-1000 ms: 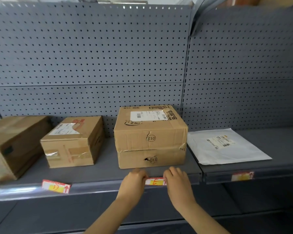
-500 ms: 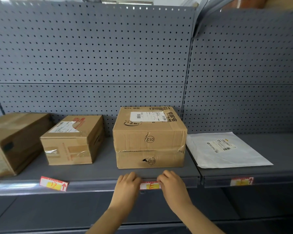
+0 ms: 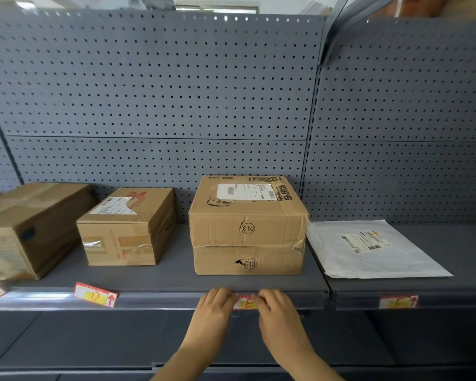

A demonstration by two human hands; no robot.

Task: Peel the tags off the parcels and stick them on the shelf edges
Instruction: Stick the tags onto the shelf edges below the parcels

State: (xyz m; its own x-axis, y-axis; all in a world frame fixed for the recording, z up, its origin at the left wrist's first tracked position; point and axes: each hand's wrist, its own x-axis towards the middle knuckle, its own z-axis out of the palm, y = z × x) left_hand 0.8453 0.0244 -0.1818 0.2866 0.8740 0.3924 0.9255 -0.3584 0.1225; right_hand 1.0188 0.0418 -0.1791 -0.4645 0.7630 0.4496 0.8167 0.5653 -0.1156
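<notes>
A red-and-yellow tag lies on the grey shelf edge, directly below the parcel marked 013. The left hand and right hand press its two ends with bent fingertips, not gripping, probably to stick it flat.

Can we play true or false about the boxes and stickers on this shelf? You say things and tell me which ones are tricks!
1. The left hand and right hand both touch a tag on the shelf edge. True.
2. The upper box and lower box of the stack both carry a circled 013. True.
3. The white mailer lies on top of a cardboard box. False: it lies flat on the shelf, right of the stack.
4. That tag is the only one on the shelf edge. False: a tag marked D sits further left, and another tag sits below the mailer.
</notes>
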